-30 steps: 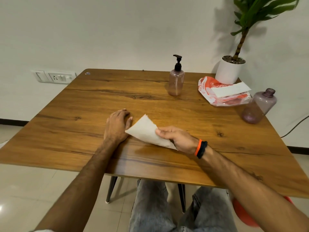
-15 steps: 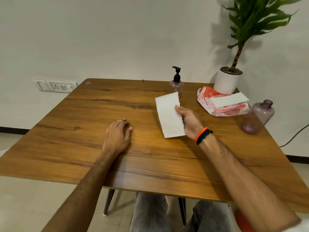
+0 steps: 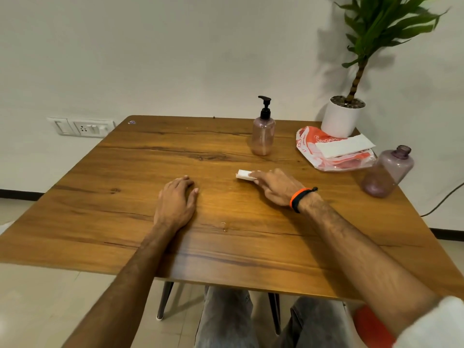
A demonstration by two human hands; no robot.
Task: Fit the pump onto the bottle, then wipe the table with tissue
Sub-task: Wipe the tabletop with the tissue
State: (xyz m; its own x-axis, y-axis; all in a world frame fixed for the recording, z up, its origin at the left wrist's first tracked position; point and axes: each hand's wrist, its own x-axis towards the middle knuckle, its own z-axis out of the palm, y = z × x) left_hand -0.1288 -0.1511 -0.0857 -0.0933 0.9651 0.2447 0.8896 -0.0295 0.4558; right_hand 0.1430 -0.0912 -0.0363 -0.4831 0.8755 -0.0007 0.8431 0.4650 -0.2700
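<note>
The folded white tissue (image 3: 243, 175) is down on the wooden counter (image 3: 125, 197) now — half a second ago the right hand (image 3: 277, 188) was holding it up in the air as an open sheet, and a second ago it was pinched near the front edge beside the left hand (image 3: 175, 204). So the wipe looks to be under way again, further out toward the middle. The pump step reads as done: the clear pink bottle with the black pump (image 3: 263, 133) stands upright at the back, well apart from the hands. The right arm reaches forward, palm down, fingers (image 3: 256, 175) stretched flat and pressing on the tissue, only its far end showing beyond them. The left hand lies flat on the counter, fingers loose and holding nothing, steadying. Off to the right, an orange-and-white tissue pack (image 3: 331, 156) and a capless purple bottle (image 3: 388, 172) sit untouched.
</note>
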